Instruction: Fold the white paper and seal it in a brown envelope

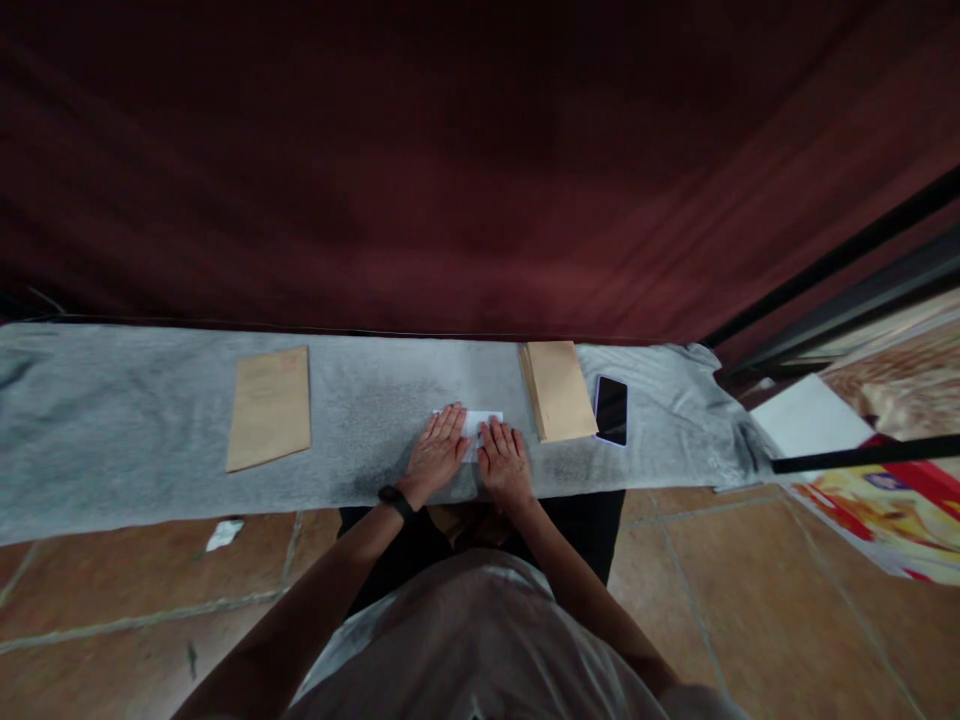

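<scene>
A small white sheet of paper [472, 424] lies on the grey cloth in front of me, partly covered by both hands. My left hand [439, 447] rests flat on its left side, fingers stretched out. On the right side of the paper, my right hand [505, 462] also lies flat with its fingers apart. To the right sits a stack of brown envelopes [562, 392]. Farther left is a brown envelope [270, 410] with faint reddish print near its top corner; whether others lie under it I cannot tell.
A dark-screened phone [612, 410] lies just right of the envelope stack. The grey cloth [367, 400] covers a long narrow surface against a dark red backdrop [450, 200]. A colourful printed box [892, 510] stands at the right; a white scrap [224, 534] is on the tiled floor.
</scene>
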### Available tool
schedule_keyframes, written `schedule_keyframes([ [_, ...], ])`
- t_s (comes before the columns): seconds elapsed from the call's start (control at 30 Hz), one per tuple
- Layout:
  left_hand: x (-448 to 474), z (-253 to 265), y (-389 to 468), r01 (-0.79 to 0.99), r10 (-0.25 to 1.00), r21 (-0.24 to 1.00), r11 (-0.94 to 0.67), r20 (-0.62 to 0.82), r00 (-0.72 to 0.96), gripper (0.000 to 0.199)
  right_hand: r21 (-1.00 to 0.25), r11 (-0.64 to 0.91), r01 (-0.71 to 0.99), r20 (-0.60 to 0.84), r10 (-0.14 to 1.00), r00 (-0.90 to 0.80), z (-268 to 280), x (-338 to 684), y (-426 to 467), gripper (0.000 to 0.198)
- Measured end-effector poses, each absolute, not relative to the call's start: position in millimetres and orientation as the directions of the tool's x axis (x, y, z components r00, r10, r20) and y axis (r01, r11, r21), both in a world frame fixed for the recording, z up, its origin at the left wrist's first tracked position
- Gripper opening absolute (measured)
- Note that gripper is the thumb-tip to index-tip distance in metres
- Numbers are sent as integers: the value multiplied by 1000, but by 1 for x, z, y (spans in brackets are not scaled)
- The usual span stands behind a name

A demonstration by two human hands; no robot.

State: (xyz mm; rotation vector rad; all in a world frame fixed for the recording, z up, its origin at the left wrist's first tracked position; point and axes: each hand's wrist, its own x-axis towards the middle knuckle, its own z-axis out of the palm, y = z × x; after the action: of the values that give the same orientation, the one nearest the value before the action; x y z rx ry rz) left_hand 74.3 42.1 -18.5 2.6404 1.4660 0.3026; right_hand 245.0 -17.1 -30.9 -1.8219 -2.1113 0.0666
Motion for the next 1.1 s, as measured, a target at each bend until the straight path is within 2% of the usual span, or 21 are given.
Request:
schedule_keyframes([
  [0.27,62,-18,41,867,885,179,-464,111,451,61,-294,108,950,196,979,-51,-25,236,-1,49],
  [0.43,62,-16,41,862,878,167,-479,100,468,59,-328,200,923,179,973,-147,-22,219,14,46],
  [0.77,58,-22,39,877,892,167,-450,137,431,61,-260,187,947,198,971,-137,-32,237,6,51],
  [1.1,44,-19,34,895,906,152,-421,110,408,63,-259,153,954,227,969,-94,-34,252,-2,53],
])
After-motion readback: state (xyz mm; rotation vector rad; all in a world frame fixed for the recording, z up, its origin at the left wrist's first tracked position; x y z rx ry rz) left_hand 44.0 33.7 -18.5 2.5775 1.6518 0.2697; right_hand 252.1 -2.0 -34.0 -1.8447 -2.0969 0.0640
